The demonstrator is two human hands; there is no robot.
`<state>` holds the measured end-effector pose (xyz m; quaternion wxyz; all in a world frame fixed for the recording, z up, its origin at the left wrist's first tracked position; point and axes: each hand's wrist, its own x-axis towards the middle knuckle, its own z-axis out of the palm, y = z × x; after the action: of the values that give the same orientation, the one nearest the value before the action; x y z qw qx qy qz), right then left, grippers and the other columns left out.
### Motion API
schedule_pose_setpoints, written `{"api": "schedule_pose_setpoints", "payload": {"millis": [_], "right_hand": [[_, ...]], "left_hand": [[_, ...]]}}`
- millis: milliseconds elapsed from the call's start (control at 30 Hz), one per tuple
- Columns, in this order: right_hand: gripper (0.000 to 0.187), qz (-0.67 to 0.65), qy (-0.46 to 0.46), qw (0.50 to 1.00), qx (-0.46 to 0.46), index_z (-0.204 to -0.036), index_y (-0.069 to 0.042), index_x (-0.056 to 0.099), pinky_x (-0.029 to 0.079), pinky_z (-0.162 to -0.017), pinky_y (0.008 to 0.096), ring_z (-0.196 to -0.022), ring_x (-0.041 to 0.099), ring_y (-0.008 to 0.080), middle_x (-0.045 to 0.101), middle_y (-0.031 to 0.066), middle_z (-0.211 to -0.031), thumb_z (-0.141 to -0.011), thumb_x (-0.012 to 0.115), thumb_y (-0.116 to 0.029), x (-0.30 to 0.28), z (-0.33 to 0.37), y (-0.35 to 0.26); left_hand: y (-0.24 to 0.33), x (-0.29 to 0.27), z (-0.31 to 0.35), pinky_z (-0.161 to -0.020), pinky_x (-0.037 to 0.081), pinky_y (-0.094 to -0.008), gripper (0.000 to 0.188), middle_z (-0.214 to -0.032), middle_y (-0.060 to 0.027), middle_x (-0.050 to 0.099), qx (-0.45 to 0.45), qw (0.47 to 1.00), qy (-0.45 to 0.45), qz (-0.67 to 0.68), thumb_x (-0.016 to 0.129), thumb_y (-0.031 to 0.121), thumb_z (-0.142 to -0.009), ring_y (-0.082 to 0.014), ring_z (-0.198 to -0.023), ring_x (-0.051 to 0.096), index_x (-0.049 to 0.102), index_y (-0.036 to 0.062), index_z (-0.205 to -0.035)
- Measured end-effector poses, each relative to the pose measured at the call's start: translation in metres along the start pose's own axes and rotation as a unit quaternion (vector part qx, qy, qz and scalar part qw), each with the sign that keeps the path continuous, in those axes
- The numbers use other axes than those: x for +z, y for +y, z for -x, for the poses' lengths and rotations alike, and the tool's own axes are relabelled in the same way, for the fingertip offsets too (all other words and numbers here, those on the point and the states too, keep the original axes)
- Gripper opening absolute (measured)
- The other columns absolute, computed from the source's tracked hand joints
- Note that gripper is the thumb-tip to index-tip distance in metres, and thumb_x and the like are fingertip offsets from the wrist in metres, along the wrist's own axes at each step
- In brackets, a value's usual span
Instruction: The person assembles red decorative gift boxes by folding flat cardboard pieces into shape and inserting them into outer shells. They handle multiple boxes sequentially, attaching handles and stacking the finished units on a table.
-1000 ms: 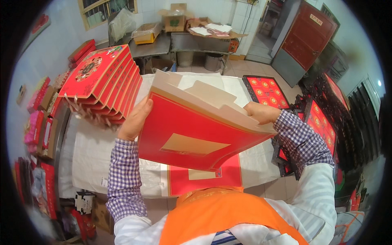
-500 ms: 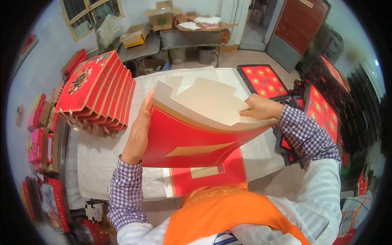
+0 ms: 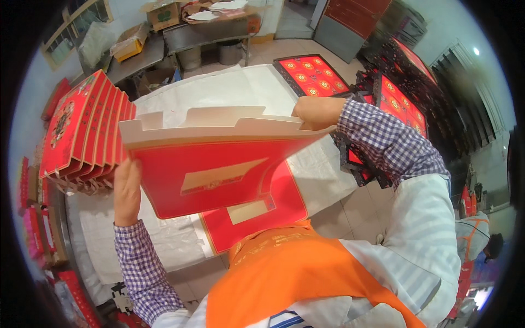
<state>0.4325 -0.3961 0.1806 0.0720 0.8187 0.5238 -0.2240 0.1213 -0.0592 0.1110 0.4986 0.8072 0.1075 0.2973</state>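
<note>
Red carton [image 3: 202, 161], held above the table [image 3: 235, 87] | our left hand [image 3: 127, 188] lies along carton's left edge, pinch unclear; right hand [image 3: 321, 113] curls over carton's upper-right rim (red sheet [image 3: 246, 209] below carton) | we judge: opening step; next calls for even, two-handed control.
</note>
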Motion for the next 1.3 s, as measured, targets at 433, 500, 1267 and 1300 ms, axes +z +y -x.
{"api": "schedule_pose_setpoints", "payload": {"millis": [433,500,1267,1300], "right_hand": [[0.031,-0.026,0.071,0.997,-0.021,-0.104,0.005,0.064,0.051,-0.078,0.0433,-0.092,0.064,0.0397,0.064,0.029,-0.1,-0.086,0.063,-0.02,0.011,0.028,0.068],[0.037,-0.073,-0.008,0.996,0.048,-0.117,0.005,0.061,0.051,-0.085,0.0403,-0.102,0.064,0.0373,0.063,0.0291,-0.111,-0.09,0.06,-0.02,-0.01,0.046,0.026],[0.031,-0.01,0.293,0.953,-0.078,-0.1,-0.004,0.061,0.044,-0.077,0.0414,-0.089,0.055,0.0328,0.056,0.014,-0.092,-0.073,0.068,-0.015,0.213,0.034,0.008],[0.034,0.005,0.272,0.954,-0.127,-0.105,-0.004,0.061,0.044,-0.083,0.0407,-0.095,0.056,0.031,0.058,0.0132,-0.098,-0.073,0.066,-0.015,0.21,0.029,0.001]], "left_hand": [[0.022,-0.02,-0.125,-0.105,0.038,-0.0333,0.063,-0.131,-0.0142,0.06,0.029,0.996,-0.056,-0.07,0.041,0.051,-0.101,-0.0219,-0.123,0.054,0.056,-0.0021,-0.131],[-0.017,-0.022,-0.128,-0.104,0.039,-0.0321,0.064,-0.129,-0.0144,0.061,0.051,0.981,-0.021,-0.186,0.042,0.053,-0.1,-0.0231,-0.12,0.056,0.057,-0.0002,-0.13],[-0.199,0.116,-0.064,-0.071,0.049,-0.0263,0.055,-0.087,-0.0087,0.071,-0.197,0.942,-0.198,-0.186,0.054,0.053,-0.094,-0.0136,-0.072,0.064,0.071,0.0004,-0.1],[-0.203,0.114,-0.061,-0.07,0.048,-0.026,0.054,-0.084,-0.0073,0.07,-0.205,0.938,-0.207,-0.189,0.054,0.053,-0.094,-0.0129,-0.071,0.063,0.071,0.0009,-0.096]]}}
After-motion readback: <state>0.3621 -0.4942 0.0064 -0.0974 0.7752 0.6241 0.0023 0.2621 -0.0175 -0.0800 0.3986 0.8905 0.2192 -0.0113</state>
